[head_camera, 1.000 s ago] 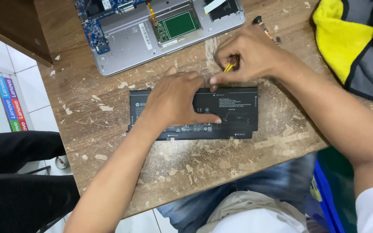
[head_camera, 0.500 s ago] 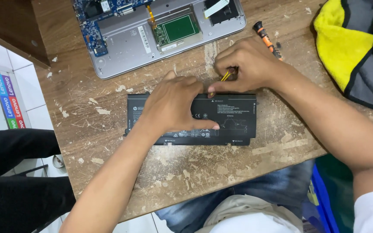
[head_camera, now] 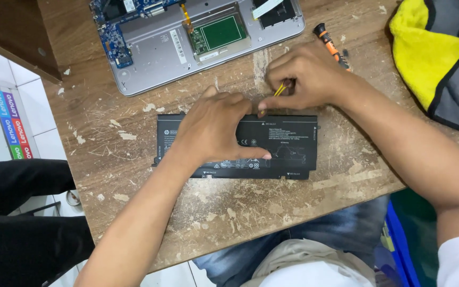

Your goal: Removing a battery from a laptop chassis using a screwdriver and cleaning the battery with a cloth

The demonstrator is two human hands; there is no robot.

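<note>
Head cam, looking straight down: the flat black battery pack (head_camera: 285, 143) lay lengthwise on the scuffed wooden table (head_camera: 134, 149), just below the opened laptop base (head_camera: 155, 48). The left hand (head_camera: 211, 130) was pressed flat on top of it, fingers spread a bit, thumb running along the lower part. The right hand (head_camera: 309, 74) sat at the pack's top edge, fingertips pinched shut on a thin yellow tool (head_camera: 279, 89). An orange-handled screwdriver (head_camera: 329, 42) lay right behind that hand.

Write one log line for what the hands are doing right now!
left hand: flat on black battery pack | right hand: pinching yellow tool at battery's top edge | open laptop: behind, on worn table
</note>
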